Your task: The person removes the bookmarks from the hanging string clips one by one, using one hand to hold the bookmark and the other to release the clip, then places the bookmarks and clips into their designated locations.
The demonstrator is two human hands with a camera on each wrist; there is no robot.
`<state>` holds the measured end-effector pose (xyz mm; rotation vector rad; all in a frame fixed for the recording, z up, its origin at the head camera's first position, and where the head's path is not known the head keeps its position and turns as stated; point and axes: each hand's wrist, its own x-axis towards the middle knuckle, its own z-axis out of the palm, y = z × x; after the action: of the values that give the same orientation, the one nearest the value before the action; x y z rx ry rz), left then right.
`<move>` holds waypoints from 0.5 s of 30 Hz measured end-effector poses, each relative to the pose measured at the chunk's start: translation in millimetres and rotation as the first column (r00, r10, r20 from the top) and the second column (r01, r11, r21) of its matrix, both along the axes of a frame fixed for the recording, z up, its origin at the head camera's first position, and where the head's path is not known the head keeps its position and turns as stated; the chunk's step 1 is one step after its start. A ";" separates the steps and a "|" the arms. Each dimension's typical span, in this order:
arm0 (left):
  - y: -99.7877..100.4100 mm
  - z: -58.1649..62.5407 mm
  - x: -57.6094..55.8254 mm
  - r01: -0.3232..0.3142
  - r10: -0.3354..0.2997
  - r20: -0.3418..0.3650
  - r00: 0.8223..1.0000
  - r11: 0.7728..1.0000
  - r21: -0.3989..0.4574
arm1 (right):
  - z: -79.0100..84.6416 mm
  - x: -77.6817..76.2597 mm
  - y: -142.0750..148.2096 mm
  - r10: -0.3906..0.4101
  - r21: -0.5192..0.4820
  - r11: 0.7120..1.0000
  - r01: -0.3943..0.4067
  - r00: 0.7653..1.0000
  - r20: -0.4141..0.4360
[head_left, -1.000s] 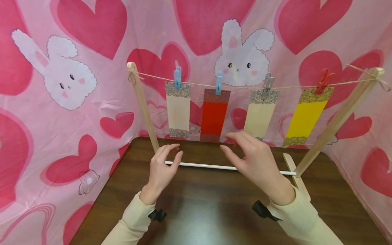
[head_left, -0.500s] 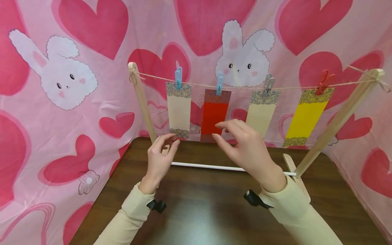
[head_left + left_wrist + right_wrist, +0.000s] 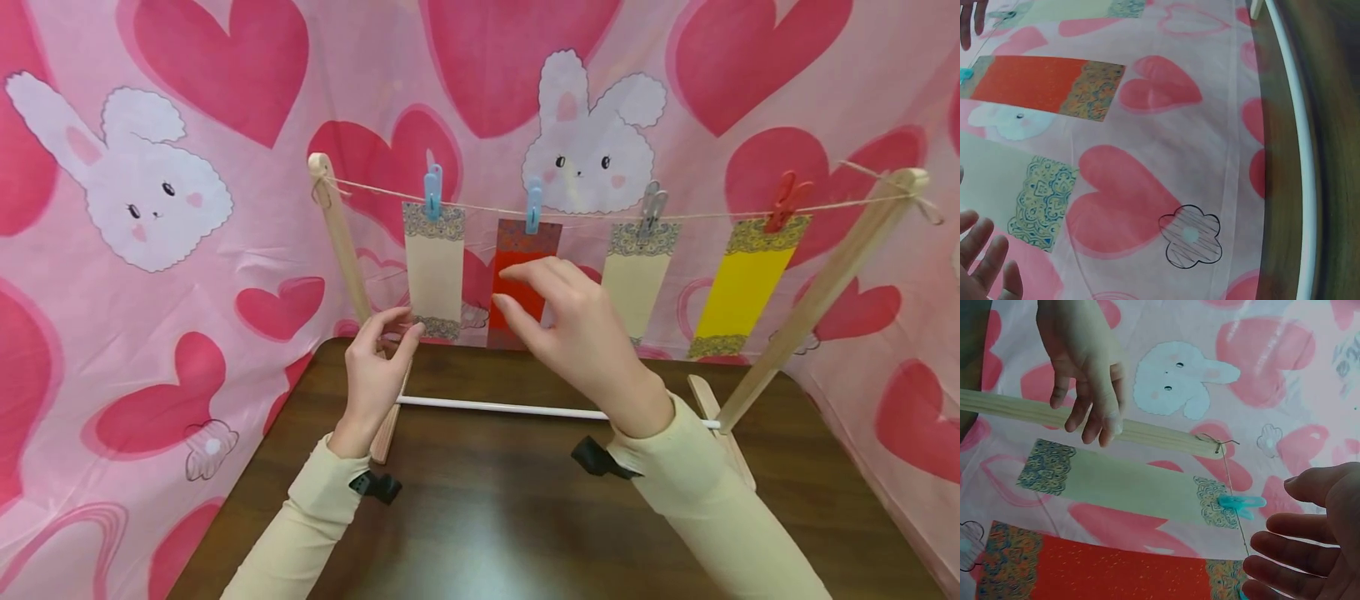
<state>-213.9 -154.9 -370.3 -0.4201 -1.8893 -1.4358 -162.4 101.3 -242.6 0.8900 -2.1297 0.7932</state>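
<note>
Paper strips with patterned borders hang from a string by plastic clothespins: a cream strip on the left, a red strip, another cream strip, and a yellow strip. My left hand, fingers loosely curved and holding nothing, is close to the lower end of the left cream strip. My right hand overlaps the red strip in the head view, thumb and fingers apart with nothing between them. Blue clothespins clip the left cream and red strips. A grey clothespin and a red clothespin clip the others.
The string runs between the tops of a left wooden post and a right wooden post. A white rod joins the posts low over the brown table. Pink heart-and-rabbit cloth surrounds the table.
Both hands have risen toward the strips. The right hand has also moved left, from beside the red strip's lower end to in front of it, and the left hand slightly left.
</note>
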 end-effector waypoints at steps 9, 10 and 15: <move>2.8 14.1 -1.4 -0.003 -0.010 0.098 0.995 0.992 0.128 | 21.8 -10.5 -14.4 0.031 -0.021 0.999 -0.032 0.999 -0.007; 3.3 15.6 -1.5 0.003 -0.018 0.104 0.994 0.991 0.137 | 24.5 -11.6 -16.2 0.035 -0.023 0.999 -0.035 0.999 -0.008; 2.1 15.7 -5.9 0.027 -0.051 0.127 0.991 0.983 0.183 | 35.3 -17.8 -24.9 0.046 -0.020 0.999 -0.046 0.998 -0.035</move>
<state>-219.7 -152.8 -354.5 -0.2831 -1.8403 -1.6815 -180.1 76.4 -207.3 0.9385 -2.0744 0.8157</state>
